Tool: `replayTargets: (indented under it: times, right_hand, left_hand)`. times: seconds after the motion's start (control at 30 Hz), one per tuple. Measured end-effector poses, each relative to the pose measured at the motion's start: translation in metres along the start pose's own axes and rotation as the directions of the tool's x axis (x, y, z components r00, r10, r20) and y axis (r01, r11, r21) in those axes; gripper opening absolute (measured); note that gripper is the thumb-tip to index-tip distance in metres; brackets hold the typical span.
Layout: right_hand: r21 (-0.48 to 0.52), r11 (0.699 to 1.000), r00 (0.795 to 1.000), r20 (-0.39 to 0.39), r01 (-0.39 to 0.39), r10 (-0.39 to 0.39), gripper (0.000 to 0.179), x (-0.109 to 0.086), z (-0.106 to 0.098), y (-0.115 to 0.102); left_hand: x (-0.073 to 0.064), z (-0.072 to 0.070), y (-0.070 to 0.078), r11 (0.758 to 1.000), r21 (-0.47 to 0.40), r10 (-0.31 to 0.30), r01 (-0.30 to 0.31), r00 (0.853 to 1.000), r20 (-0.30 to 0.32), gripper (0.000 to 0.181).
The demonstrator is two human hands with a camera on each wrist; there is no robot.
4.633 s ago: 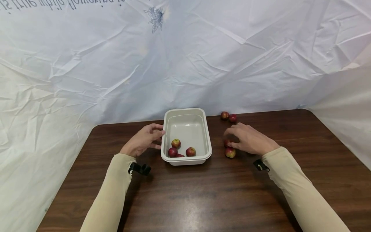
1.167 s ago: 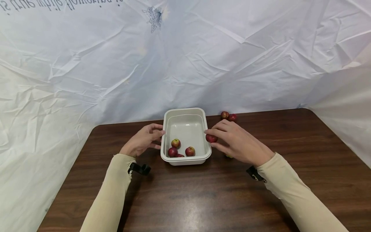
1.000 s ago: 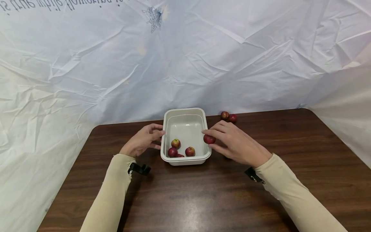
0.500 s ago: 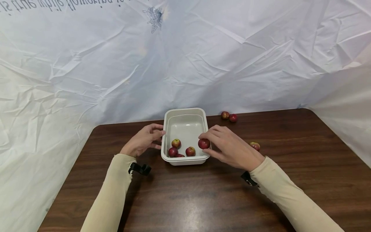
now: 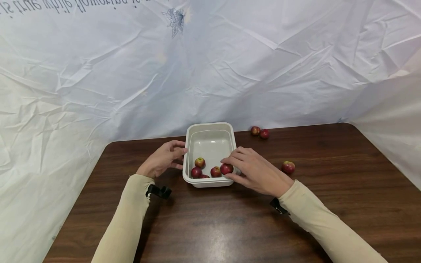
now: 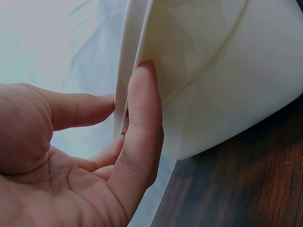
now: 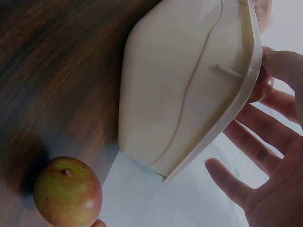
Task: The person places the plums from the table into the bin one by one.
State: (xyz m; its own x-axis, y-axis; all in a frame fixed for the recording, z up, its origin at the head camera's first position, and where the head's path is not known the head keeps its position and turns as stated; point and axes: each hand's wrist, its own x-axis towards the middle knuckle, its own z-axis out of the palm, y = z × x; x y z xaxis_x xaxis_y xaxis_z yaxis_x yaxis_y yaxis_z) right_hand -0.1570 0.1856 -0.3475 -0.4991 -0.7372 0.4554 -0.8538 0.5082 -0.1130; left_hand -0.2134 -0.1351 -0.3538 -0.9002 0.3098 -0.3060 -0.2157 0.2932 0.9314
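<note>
A pale rectangular plastic tub stands near the table's far edge with several small red-yellow apples in its near end. My left hand pinches its left rim; in the left wrist view the thumb touches the rim and a finger lies along the outer wall. Over the tub's right side, my right hand holds a dark red apple between thumb and fingers. In the right wrist view that apple is partly hidden by the rim.
One red-green apple lies on the dark wooden table, right of the right hand. Two more apples sit together at the far edge. A white cloth hangs behind the table.
My right hand has taken the dark red apple from the table and carried it left, over the rim and into the tub. A second apple has shifted right. My left hand stays put.
</note>
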Motion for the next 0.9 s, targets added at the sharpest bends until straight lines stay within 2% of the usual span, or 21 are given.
replayTargets:
  times: [0.3, 0.67, 0.77, 0.9]
  right_hand:
    - [-0.012, 1.0, 1.0, 0.022, 0.005, -0.005, 0.03, -0.001, -0.002, 0.0]
    - [-0.005, 0.998, 0.998, 0.018, -0.068, 0.068, 0.034, -0.002, -0.027, 0.009]
    - [-0.007, 0.993, 0.992, 0.046, -0.117, 0.117, 0.037, -0.004, -0.036, 0.013]
    - [-0.017, 0.98, 0.974, 0.113, -0.197, 0.197, 0.042, -0.01, -0.046, 0.018]
  left_hand:
    - [-0.001, 0.0, 0.0, 1.0, -0.009, 0.008, -0.008, 1.0, 0.013, 0.048]
    - [-0.001, 0.0, 0.002, 1.0, -0.007, -0.004, 0.004, 1.0, -0.004, 0.046]
    - [-0.001, 0.0, 0.002, 1.0, -0.006, -0.005, 0.005, 1.0, -0.002, 0.045]
    - [-0.001, -0.001, 0.001, 1.0, -0.011, -0.004, 0.004, 1.0, 0.007, 0.046]
